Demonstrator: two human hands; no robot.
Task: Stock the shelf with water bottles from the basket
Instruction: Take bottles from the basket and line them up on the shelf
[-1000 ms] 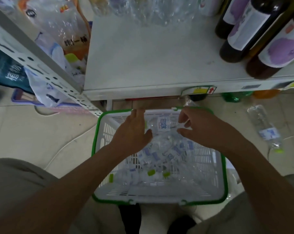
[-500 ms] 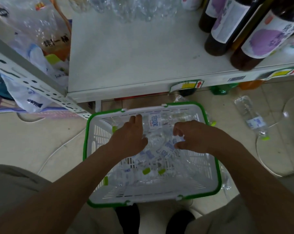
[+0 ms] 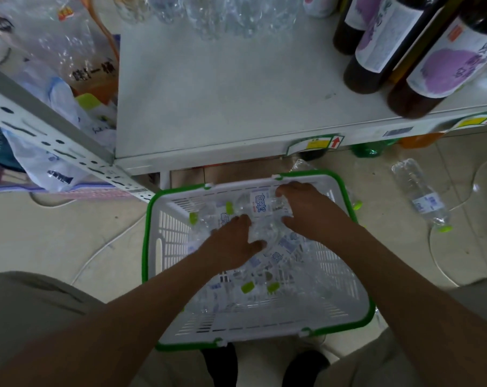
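A white basket with a green rim (image 3: 164,247) stands on the floor in front of me, holding several clear water bottles with lime caps. Both hands are down inside it. My right hand (image 3: 306,210) wraps its fingers and thumb around a labelled water bottle (image 3: 260,205) lying at the basket's far side. My left hand (image 3: 231,244) rests on another clear bottle (image 3: 264,233) just beside it, thumb curled against it. Above the basket is the white shelf (image 3: 222,93), with a row of clear water bottles (image 3: 217,15) at its back.
Dark bottles with purple labels (image 3: 382,46) stand at the shelf's right. One water bottle (image 3: 421,194) lies on the floor right of the basket. Plastic bags (image 3: 55,65) fill the space left of the shelf upright. A thin cable runs across the floor tiles.
Both hands have dropped deeper into the basket. The right hand moved to the far side and closed around the labelled bottle; the left hand settled onto a bottle beside it.
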